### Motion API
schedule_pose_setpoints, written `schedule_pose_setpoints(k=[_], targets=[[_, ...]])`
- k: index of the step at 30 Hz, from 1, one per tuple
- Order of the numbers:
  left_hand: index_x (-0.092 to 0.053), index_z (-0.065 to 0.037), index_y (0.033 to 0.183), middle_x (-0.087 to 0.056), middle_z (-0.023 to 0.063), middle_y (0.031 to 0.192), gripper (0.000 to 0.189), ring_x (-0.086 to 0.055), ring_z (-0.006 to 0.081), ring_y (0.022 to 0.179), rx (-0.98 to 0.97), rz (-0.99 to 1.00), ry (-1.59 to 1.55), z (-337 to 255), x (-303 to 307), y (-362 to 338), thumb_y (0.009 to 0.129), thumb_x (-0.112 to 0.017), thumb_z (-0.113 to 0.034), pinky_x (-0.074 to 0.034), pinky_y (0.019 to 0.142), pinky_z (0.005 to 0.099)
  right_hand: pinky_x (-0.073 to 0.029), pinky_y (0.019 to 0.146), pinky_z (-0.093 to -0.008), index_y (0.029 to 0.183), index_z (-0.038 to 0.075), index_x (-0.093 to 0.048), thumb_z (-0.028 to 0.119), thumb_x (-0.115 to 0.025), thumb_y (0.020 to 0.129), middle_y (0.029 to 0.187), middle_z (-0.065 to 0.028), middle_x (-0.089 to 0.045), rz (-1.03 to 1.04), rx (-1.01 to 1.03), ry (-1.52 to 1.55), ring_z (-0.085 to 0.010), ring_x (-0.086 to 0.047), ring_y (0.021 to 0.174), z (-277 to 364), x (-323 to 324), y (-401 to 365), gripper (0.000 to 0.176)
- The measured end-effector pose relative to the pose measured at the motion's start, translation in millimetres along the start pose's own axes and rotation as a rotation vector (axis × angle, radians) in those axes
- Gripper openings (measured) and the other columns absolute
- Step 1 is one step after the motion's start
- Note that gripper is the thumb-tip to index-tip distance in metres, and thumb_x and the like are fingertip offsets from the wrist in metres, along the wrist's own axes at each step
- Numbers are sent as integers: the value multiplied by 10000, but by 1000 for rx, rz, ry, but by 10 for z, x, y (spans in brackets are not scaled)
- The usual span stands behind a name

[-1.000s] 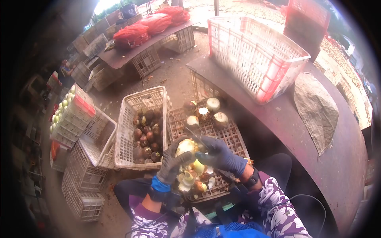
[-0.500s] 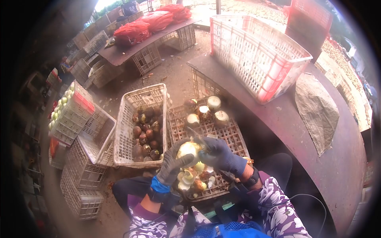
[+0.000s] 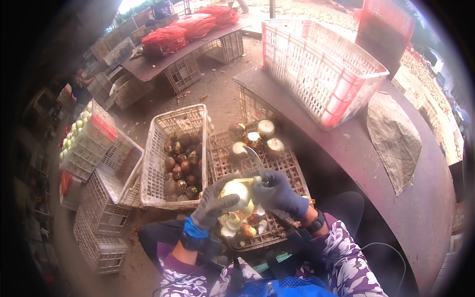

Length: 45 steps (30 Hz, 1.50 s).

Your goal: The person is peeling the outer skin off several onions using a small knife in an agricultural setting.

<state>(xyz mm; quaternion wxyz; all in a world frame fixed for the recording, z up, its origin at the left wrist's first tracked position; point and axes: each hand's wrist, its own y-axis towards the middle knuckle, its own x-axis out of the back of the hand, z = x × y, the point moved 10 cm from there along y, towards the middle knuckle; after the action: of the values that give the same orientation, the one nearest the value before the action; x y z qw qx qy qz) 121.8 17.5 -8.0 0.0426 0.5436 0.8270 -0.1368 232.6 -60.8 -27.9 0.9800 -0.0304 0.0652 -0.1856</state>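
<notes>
My left hand, in a dark grey glove, is wrapped round a pale, peeled round vegetable. My right hand, gloved as well, grips a curved knife. Its blade points up and away over the vegetable, with a pale strip of peel near the knuckles. Under both hands lies an upturned slotted crate bearing pale peelings. At its far end sit several partly peeled round vegetables.
To the left stands a white crate of dark reddish-brown round vegetables. Stacked crates rise further left, one filled with pale green rounds. A large crate and a cloth rest on the curved table at right.
The knife has swung up, so its blade now shows clearly above the right hand. My left hand still holds the vegetable in nearly the same place.
</notes>
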Motion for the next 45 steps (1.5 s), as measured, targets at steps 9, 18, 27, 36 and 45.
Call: schedule_pose_setpoints(k=[9, 18, 27, 36, 45], targets=[[-433, 1, 1372, -573, 100, 1210, 710, -552, 170, 1095, -23, -38, 50, 96, 68, 51, 760, -750, -172, -468, 935, 303, -444, 409, -226, 938, 9, -616, 107, -639, 858, 629, -28, -602, -216, 51, 12, -80, -572, 497, -129, 154, 92, 128], [-461, 40, 1264, -554, 153, 1205, 599, -559, 275, 1104, 30, -287, -650, 734, 111, 269, 820, -741, -248, -485, 969, 404, -445, 464, -214, 967, 9, -626, 73, -629, 840, 660, 12, -596, -535, 127, 129, -27, -529, 532, -223, 333, 133, 141], [-490, 5, 1243, -565, 150, 1190, 512, -541, 289, 1125, 5, -247, -936, 870, 104, 358, 823, -726, -170, -463, 988, 429, -454, 446, -223, 1055, -3, -606, 69, -620, 846, 698, -14, -620, -590, 259, 62, -54, -560, 530, -30, 412, 133, 221], [-499, -30, 1233, -563, 145, 1144, 501, -540, 301, 1115, 7, -159, -841, 738, 188, 278, 788, -687, -166, -443, 991, 531, -441, 378, -231, 1052, -19, -586, 117, -597, 891, 724, -66, -626, -671, 132, 354, -109, -598, 509, 6, 722, 39, 211], [-188, -93, 1496, -521, 116, 1201, 901, -562, 212, 1054, -308, -295, -126, -21, 508, -54, 739, -676, -84, -491, 915, 336, -472, 389, -233, 1105, -42, -565, 103, -593, 899, 764, -81, -628, -562, -18, 208, -126, -616, 533, -283, 582, 12, 254]])
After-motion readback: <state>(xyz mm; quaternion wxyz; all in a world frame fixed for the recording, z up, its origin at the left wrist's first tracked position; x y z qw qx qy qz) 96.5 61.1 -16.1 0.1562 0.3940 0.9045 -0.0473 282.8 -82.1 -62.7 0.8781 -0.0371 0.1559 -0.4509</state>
